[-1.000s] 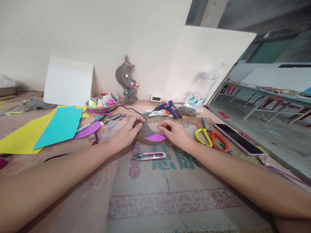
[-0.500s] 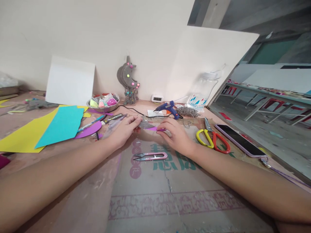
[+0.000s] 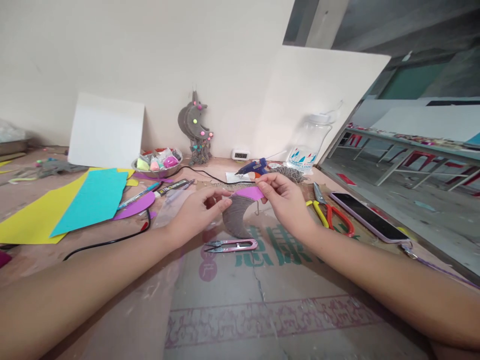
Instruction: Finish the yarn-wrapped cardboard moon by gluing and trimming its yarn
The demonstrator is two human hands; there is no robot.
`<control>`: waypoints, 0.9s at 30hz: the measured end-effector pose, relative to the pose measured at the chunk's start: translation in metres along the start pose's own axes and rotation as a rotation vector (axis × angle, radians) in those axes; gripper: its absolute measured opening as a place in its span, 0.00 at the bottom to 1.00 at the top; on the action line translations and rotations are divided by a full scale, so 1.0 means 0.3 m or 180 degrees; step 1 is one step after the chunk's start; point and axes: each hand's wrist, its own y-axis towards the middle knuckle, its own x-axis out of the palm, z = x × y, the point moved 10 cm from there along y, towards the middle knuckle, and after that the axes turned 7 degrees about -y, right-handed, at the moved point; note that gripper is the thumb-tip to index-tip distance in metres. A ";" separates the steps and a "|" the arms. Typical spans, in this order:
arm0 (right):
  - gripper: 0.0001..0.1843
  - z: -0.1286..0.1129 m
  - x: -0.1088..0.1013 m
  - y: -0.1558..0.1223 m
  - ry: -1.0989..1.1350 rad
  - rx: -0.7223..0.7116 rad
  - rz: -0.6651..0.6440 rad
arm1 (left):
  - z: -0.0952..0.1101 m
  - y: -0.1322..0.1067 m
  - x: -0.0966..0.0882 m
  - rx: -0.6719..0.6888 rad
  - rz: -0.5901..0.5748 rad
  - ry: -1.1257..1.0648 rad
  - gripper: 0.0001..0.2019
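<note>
Between my hands hangs a crescent-shaped purple piece point(image 3: 249, 193), mostly wound with grey yarn point(image 3: 237, 216); its bare purple end points up to the right. My left hand point(image 3: 204, 207) pinches the wrapped part near its upper left edge. The fingers of my right hand point(image 3: 283, 197) are closed at the bare purple tip, where a short strand of yarn dangles. Below the crescent, a pair of pink thread snips point(image 3: 231, 245) lies on the printed plastic sheet point(image 3: 217, 300).
Behind my hands are a blue glue gun point(image 3: 253, 166), a yarn bundle point(image 3: 287, 174), a small clock point(image 3: 240, 154) and a clear bottle point(image 3: 309, 142). Scissors point(image 3: 335, 217) and a phone point(image 3: 369, 217) lie right. Left are coloured sheets point(image 3: 92, 200) and a bowl point(image 3: 157, 172). A decorated moon point(image 3: 195, 122) stands behind.
The crescent has turned from nearly edge-on to showing its wrapped face, tip downward. My right hand has moved slightly right and up, partly covering the scissors' yellow handle.
</note>
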 end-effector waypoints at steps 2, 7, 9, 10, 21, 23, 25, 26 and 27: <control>0.08 0.030 0.013 -0.001 0.0014 0.0060 -0.0047 | -0.025 0.000 0.021 -0.0139 -0.0108 -0.0385 0.19; 0.07 0.048 0.025 -0.009 0.0032 0.0034 -0.0063 | -0.020 -0.003 0.053 -0.0102 -0.0358 -0.0403 0.20; 0.06 0.035 0.023 -0.013 0.0026 -0.0009 -0.0042 | -0.010 -0.007 0.063 -0.0074 -0.0467 -0.0268 0.18; 0.06 0.029 0.023 -0.015 0.0025 -0.0021 -0.0038 | -0.006 -0.009 0.066 -0.0065 -0.0499 -0.0242 0.17; 0.06 0.037 0.037 -0.019 -0.0395 -0.0136 -0.0131 | 0.011 -0.013 0.060 -0.0097 -0.0430 -0.0155 0.13; 0.06 0.032 0.038 -0.021 -0.0404 -0.0149 -0.0136 | 0.007 -0.012 0.062 -0.0121 -0.0449 -0.0226 0.13; 0.06 0.030 0.038 -0.022 -0.0413 -0.0152 -0.0136 | 0.002 -0.012 0.069 -0.0168 -0.0521 -0.0339 0.12; 0.06 0.030 0.038 -0.023 -0.0422 -0.0156 -0.0133 | 0.000 -0.013 0.074 -0.0198 -0.0568 -0.0406 0.11; 0.06 0.029 0.038 -0.024 -0.0431 -0.0163 -0.0127 | 0.000 -0.013 0.078 -0.0223 -0.0608 -0.0478 0.10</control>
